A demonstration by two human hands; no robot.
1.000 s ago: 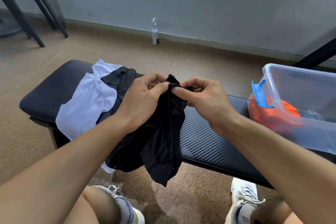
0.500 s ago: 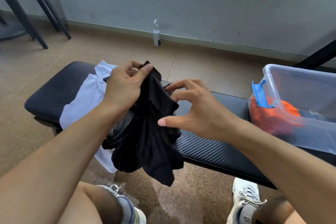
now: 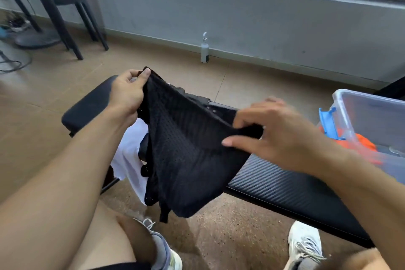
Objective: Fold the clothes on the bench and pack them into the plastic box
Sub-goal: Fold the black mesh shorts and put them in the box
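1. The black garment [image 3: 188,151], bunched between both hands a second ago, is now being spread out, so it is being opened ahead of folding.
2. The left hand [image 3: 127,94] is pinching one top corner, raised over the bench [image 3: 285,184].
3. The right hand [image 3: 274,133] is blurred, gripping the opposite edge with its fingers; the thumb is lying straight.
4. The garment is hanging in front of the bench, its top edge sloping down toward the plastic box [image 3: 368,116], its length pointing at the floor.
5. A white garment [image 3: 129,160] is waiting on the bench.
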